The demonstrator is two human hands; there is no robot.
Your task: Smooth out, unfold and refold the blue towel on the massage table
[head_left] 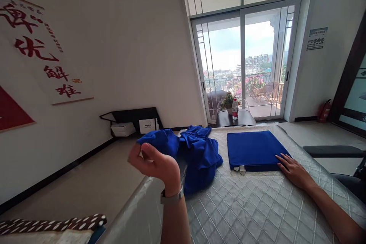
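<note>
Left hand (pixel 156 166): left of the frame's centre, your fingers curl in against the thumb, gripping the crumpled blue cloth (pixel 201 158) by its left end.
Right hand (pixel 293 167): at the right of the frame, yours lies flat and open, fingers on the near right corner of the flat blue cloth (pixel 254 146).
Crumpled cloth: mid-frame, partly on the quilted mattress (pixel 237 209), partly lifted past its left edge.
Flat cloth: right of centre on the mattress, white tags (pixel 242 169) at its near edge.

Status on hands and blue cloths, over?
Left hand at crumpled blue cloth, grip unclear. Right hand resting on folded blue cloth. Red-labelled bottle beyond, not obstructing.
</note>
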